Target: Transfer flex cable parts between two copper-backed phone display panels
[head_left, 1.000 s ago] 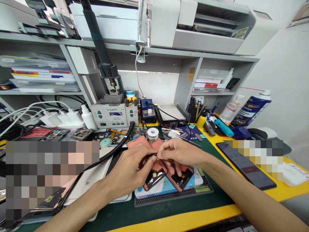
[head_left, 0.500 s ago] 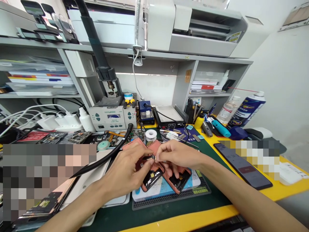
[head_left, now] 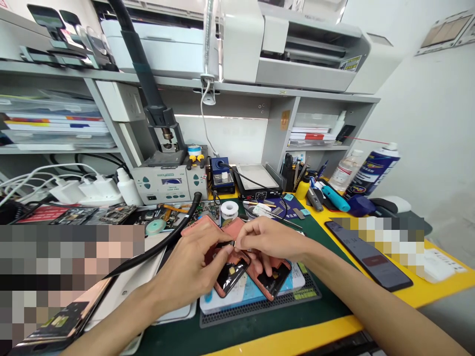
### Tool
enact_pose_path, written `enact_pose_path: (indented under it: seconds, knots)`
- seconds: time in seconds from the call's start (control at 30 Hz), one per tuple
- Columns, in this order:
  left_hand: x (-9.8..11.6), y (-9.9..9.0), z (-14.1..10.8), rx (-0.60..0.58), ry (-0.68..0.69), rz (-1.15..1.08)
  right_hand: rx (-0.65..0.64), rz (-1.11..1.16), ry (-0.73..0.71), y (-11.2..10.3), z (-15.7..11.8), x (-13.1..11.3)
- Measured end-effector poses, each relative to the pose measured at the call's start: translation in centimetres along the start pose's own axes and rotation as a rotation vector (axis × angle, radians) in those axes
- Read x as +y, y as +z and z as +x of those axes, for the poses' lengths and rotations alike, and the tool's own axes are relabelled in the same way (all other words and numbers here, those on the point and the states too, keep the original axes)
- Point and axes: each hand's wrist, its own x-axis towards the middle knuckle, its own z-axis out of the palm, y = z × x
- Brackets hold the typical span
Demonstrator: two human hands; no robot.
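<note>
Fingertips (head_left: 239,243) of my right hand (head_left: 269,239) and my left hand (head_left: 189,277) are pinching a small dark part (head_left: 228,244) together, just above copper-backed phones (head_left: 272,279) lying on a blue pad (head_left: 245,296).

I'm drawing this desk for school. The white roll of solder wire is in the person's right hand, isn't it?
No. The head view shows the roll of solder wire is not in the right hand. It sits on the green work mat, beyond the hands.
</note>
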Motion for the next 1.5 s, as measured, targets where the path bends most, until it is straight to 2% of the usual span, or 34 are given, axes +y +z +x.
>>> enact_pose_path:
  seconds: [0.13,0.2,0.47,0.87,1.1,1.27,1.5]
  knots:
    - [0.0,0.0,0.0,-0.097,-0.176,-0.248,-0.015,0.019,-0.002,0.0,-0.1,-0.2]
    - [0.0,0.0,0.0,-0.109,-0.204,-0.320,-0.015,0.026,-0.005,0.0,-0.1,-0.4]
    - [-0.1,-0.2,0.2,-0.043,-0.101,-0.206,-0.034,0.037,-0.043,-0.3,0.1,0.0]
    - [-1.2,0.3,0.0,-0.041,-0.096,-0.191,-0.039,-0.033,-0.045,-0.5,-0.2,0.1]
    - [-0.6,0.4,0.0,-0.014,-0.070,-0.118,-0.044,-0.046,-0.045,-0.5,-0.1,0.2]
    - [-0.2,-0.2,0.1,0.034,0.008,0.010,-0.059,-0.061,-0.039,-0.5,-0.1,0.2]
    - [0.2,-0.6,0.3,0.078,0.079,0.049,-0.048,-0.031,-0.043,-0.4,0.0,0.1]
